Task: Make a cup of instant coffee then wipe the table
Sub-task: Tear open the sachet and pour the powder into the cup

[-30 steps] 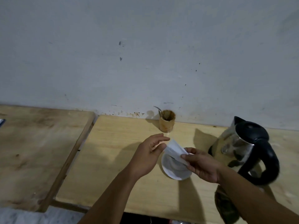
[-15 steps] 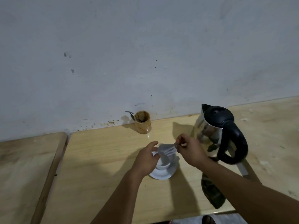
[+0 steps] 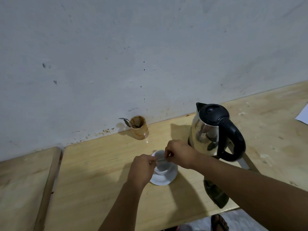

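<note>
Head view, looking down at a pale wooden table [image 3: 103, 172] set against a scuffed white wall [image 3: 133, 47].

Near the table's middle, a white cup [image 3: 162, 165] standing on a white saucer [image 3: 164, 178]. Directly above the cup's mouth, a thin pale sachet [image 3: 160, 159], seen edge-on and stretched level between both hands. Left hand [image 3: 141, 169] pinching the sachet's left end, fingers curled closed around it. Right hand [image 3: 180, 153] pinching the right end, fingertips [image 3: 168, 155] pressed together on it. Hands close but not touching, joined only by the sachet. Cannot tell whether the sachet is torn open, or whether anything lies inside the cup.

Just right of the right hand, a steel kettle [image 3: 205, 135] with black lid and black handle, upright, spout turned toward the wall. Behind the cup, near the wall, a small brown stained holder [image 3: 140, 130] with a spoon [image 3: 127, 121] leaning out to the left. At the near right table edge, a dark crumpled cloth [image 3: 215, 193]. At the far right edge, a corner of white paper [image 3: 303, 116]. On the left, a second wooden table [image 3: 21, 184], butted up beside the first.
</note>
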